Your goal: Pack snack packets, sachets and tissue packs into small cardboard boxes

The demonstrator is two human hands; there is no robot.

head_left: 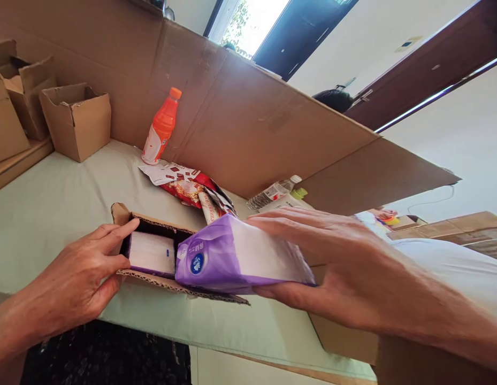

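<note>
A small open cardboard box [152, 280] lies near the table's front edge. Inside its left part sits one tissue pack [150, 253], white on top with purple sides. My left hand [90, 270] grips the box's left end, fingers on its rim. In my right hand [332, 256] is a second tissue pack [216, 256], purple and white with a round blue logo. Thumb and fingers clasp this pack from both sides at its right end. It is tilted, its left end at the box opening beside the first pack; its lower edge is partly hidden.
Behind the box lie red snack bags [188, 190] and an orange drink bottle [162, 128] standing upright. A clear bottle [274, 193] lies farther right. Open cardboard boxes [82, 123] stand at the left. A tall cardboard panel [248, 123] borders the table's back.
</note>
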